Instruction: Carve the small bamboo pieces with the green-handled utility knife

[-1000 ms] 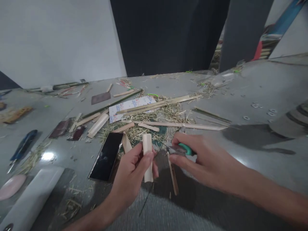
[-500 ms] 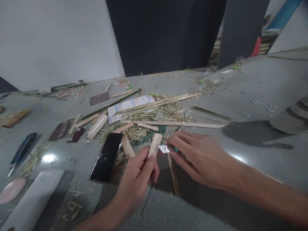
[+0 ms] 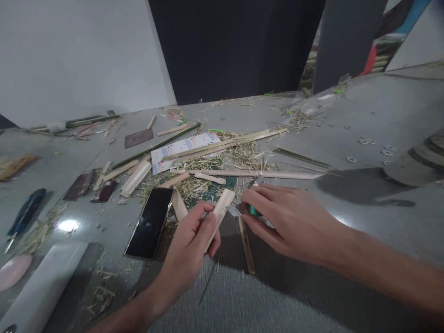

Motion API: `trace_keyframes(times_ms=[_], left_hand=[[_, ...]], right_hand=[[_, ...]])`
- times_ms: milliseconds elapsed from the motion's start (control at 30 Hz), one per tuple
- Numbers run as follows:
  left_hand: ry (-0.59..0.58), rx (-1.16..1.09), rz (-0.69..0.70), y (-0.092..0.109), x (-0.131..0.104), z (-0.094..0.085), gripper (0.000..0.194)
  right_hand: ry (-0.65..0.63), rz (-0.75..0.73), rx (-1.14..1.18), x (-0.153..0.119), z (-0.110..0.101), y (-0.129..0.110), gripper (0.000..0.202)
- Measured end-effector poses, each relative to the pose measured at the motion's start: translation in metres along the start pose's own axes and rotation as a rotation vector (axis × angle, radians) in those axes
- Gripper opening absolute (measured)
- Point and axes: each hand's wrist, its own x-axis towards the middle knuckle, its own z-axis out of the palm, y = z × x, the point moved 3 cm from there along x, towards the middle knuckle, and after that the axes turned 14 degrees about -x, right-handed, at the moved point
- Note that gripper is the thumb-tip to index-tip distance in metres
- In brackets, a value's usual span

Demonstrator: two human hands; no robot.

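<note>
My left hand [image 3: 196, 238] is closed around a pale strip of bamboo [image 3: 224, 203], which points up and away to the right. In my right hand [image 3: 280, 217] is a utility knife [image 3: 255, 211] with a green part showing between the fingers. Its short blade [image 3: 232, 211] meets or nearly meets the right edge of the strip, close to the upper end. My right fingers hide most of the knife's handle. Left of my left hand lies a black phone [image 3: 149, 224], leaning on a piece of bamboo [image 3: 179, 206].
Shavings [image 3: 249, 157] and bamboo strips cover the middle of the table, around a printed white sheet [image 3: 183, 150]. On the left are a blue-handled screwdriver [image 3: 27, 212], sandpaper pieces [image 3: 79, 185] and a white object [image 3: 48, 286]. A cylindrical object [image 3: 419, 162] stands at right near several washers [image 3: 351, 159].
The strip in my left hand has tilted further to the right, with more of its length showing. The knife blade now lies closer against its edge. The whole view has shifted slightly.
</note>
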Motion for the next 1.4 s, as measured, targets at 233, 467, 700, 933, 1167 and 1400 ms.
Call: trace_keyframes(times_ms=[233, 467, 700, 933, 1167, 1400], left_hand=[[0.006, -0.008, -0.015, 0.002, 0.001, -0.001, 0.032], [0.099, 0.186, 0.090, 0.005, 0.009, -0.012, 0.026], [0.212, 0.195, 0.056, 0.009, 0.014, -0.026, 0.011], [0.202, 0.114, 0.015, 0.011, 0.012, -0.042, 0.021], [0.207, 0.034, 0.030, 0.008, 0.012, -0.045, 0.030], [0.114, 0.527, 0.273, 0.021, 0.009, -0.029, 0.035]], right_hand=[[0.006, 0.003, 0.057, 0.002, -0.005, 0.003, 0.020], [-0.038, 0.007, 0.103, 0.002, -0.007, 0.008, 0.020], [-0.148, 0.008, 0.034, -0.002, 0.007, 0.025, 0.012], [-0.138, -0.048, 0.118, -0.007, 0.001, 0.040, 0.042], [-0.295, 0.037, 0.109, -0.018, 0.010, 0.046, 0.017], [-0.272, -0.115, 0.186, -0.012, 0.006, 0.025, 0.007]])
